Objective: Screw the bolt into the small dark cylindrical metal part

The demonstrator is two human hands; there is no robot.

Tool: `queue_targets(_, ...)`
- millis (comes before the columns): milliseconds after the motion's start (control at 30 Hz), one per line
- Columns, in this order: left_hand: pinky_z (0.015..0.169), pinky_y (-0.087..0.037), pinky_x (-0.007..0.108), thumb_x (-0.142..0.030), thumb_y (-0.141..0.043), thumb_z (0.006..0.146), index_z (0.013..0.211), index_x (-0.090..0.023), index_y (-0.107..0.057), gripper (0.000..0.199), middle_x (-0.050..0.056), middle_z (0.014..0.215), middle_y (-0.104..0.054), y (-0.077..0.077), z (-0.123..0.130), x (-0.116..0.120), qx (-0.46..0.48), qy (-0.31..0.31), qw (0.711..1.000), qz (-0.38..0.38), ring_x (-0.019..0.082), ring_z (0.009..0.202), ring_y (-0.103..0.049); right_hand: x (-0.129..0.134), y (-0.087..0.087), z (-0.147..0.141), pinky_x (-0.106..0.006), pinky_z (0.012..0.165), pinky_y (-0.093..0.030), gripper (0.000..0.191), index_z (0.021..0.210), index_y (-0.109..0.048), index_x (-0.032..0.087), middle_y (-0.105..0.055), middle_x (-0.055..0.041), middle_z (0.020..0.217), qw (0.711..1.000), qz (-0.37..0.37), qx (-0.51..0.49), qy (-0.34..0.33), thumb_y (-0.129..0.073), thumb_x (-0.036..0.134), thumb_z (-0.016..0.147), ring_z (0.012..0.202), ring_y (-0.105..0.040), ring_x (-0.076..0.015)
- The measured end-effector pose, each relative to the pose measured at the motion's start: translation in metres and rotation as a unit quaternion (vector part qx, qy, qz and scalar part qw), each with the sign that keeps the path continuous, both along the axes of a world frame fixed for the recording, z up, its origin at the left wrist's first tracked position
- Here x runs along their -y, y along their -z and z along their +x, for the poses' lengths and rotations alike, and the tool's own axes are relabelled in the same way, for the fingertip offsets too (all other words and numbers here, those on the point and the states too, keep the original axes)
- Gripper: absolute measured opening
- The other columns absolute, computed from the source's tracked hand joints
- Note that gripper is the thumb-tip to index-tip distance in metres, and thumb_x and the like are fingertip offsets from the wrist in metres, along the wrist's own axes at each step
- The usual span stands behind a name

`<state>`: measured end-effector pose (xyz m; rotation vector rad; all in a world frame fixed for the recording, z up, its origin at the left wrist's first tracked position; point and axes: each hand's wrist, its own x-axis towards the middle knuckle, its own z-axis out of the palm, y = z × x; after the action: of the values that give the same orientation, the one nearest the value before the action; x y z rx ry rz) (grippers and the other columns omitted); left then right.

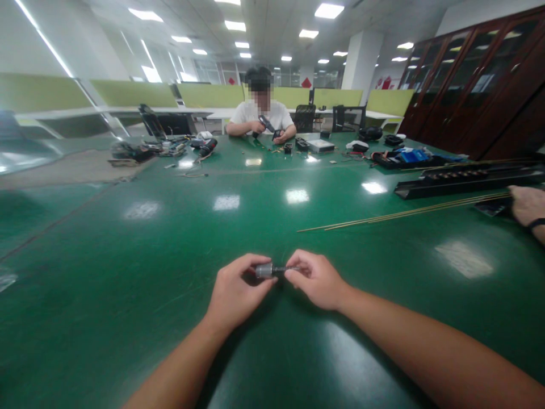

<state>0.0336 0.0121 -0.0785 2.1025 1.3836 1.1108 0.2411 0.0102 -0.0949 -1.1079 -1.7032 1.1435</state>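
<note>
Above the green table point(183, 267), a short grey metal cylinder point(264, 270) with a thin dark rod point(279, 269) lies level between my hands. The fingers and thumb of my left hand point(232, 289) close around the cylinder from the left. On the right, my right hand point(319, 281) pinches the far end of the rod, and its fingertips hide that end. The exact kind of this part is too small to make out.
Long thin brass-coloured rods point(361, 220) lie to the right, near another person's hand point(528, 204). Behind them is a black channel point(426, 184). Across the table a person point(261, 116) holds a power drill point(267, 124). Another drill point(208, 147) lies left among electronics.
</note>
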Motion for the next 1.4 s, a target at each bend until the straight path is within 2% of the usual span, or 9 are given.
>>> queue_targets(267, 0.071, -0.052, 0.027, -0.028, -0.077, 0.072, 0.094, -0.022, -0.071, 0.024, 0.000, 0.088, -0.073, -0.002, -0.002, 0.000, 0.001, -0.005, 1.000, -0.002, 0.016, 0.075, -0.068, 0.001, -0.001, -0.001, -0.023, 0.055, -0.039, 0.011, 0.086, -0.060, 0.018, -0.058, 0.0034, 0.064, 1.000, -0.010, -0.011, 0.003, -0.061, 0.029, 0.086, 0.056, -0.054, -0.0115)
queue_targets(467, 0.070, -0.052, 0.028, -0.034, -0.077, 0.073, 0.095, -0.022, -0.071, 0.026, 0.000, 0.088, -0.073, -0.003, -0.002, -0.001, 0.003, -0.013, 1.000, -0.017, 0.017, 0.075, -0.068, 0.000, -0.003, 0.001, -0.021, 0.051, -0.038, 0.013, 0.089, -0.061, 0.018, -0.058, 0.0040, 0.061, 0.999, -0.022, -0.033, 0.026, -0.060, 0.031, 0.089, 0.052, -0.052, -0.0103)
queue_targets(600, 0.069, -0.052, 0.029, -0.037, -0.077, 0.074, 0.095, -0.022, -0.071, 0.028, 0.001, 0.087, -0.073, -0.005, -0.002, -0.002, 0.000, -0.027, 0.999, -0.019, 0.018, 0.073, -0.068, -0.003, -0.003, 0.002, -0.021, 0.048, -0.037, 0.014, 0.086, -0.059, 0.018, -0.057, 0.0051, 0.057, 0.995, -0.046, -0.075, 0.043, -0.058, 0.032, 0.090, 0.045, -0.048, -0.0086)
queue_targets(967, 0.072, -0.053, 0.031, -0.040, -0.077, 0.073, 0.097, -0.020, -0.071, 0.032, 0.003, 0.088, -0.074, -0.005, -0.002, -0.002, 0.011, -0.031, 0.998, -0.052, 0.020, 0.074, -0.068, -0.004, -0.003, 0.002, -0.019, 0.043, -0.034, 0.020, 0.082, -0.058, 0.018, -0.057, 0.0045, 0.056, 0.993, -0.056, -0.092, 0.046, -0.058, 0.036, 0.090, 0.043, -0.047, -0.0083)
queue_targets(1133, 0.070, -0.051, 0.030, -0.044, -0.080, 0.070, 0.097, -0.018, -0.069, 0.039, 0.003, 0.085, -0.073, -0.005, -0.005, -0.006, 0.078, -0.061, 0.989, -0.109, 0.019, 0.073, -0.067, -0.010, -0.002, 0.005, -0.020, 0.038, -0.030, 0.031, 0.075, -0.054, 0.018, -0.055, 0.0038, 0.050, 0.980, -0.091, -0.161, 0.076, -0.052, 0.045, 0.090, 0.037, -0.044, -0.0092)
queue_targets(1233, 0.066, -0.048, 0.027, -0.046, -0.082, 0.067, 0.093, -0.015, -0.069, 0.043, 0.004, 0.081, -0.071, -0.005, -0.006, -0.010, 0.151, -0.073, 0.976, -0.139, 0.016, 0.069, -0.063, -0.012, 0.000, 0.005, -0.021, 0.038, -0.031, 0.041, 0.067, -0.050, 0.019, -0.052, 0.0030, 0.046, 0.979, -0.100, -0.168, 0.065, -0.046, 0.051, 0.092, 0.036, -0.043, -0.0097)
queue_targets(1300, 0.063, -0.046, 0.024, -0.047, -0.082, 0.067, 0.093, -0.013, -0.068, 0.045, 0.004, 0.080, -0.070, -0.004, -0.006, -0.013, 0.218, -0.067, 0.960, -0.164, 0.014, 0.067, -0.061, -0.011, 0.002, 0.005, -0.022, 0.039, -0.032, 0.046, 0.062, -0.047, 0.020, -0.050, 0.0028, 0.045, 0.980, -0.103, -0.165, 0.048, -0.044, 0.053, 0.094, 0.037, -0.042, -0.0096)
queue_targets(1400, 0.060, -0.045, 0.022, -0.047, -0.082, 0.068, 0.104, -0.012, -0.067, 0.052, 0.006, 0.089, -0.070, -0.003, -0.005, -0.018, 0.316, -0.054, 0.924, -0.210, 0.011, 0.064, -0.057, -0.010, 0.003, 0.004, -0.022, 0.040, -0.033, 0.052, 0.057, -0.043, 0.020, -0.048, 0.0027, 0.044, 0.982, -0.103, -0.155, 0.029, -0.042, 0.055, 0.095, 0.037, -0.041, -0.0089)
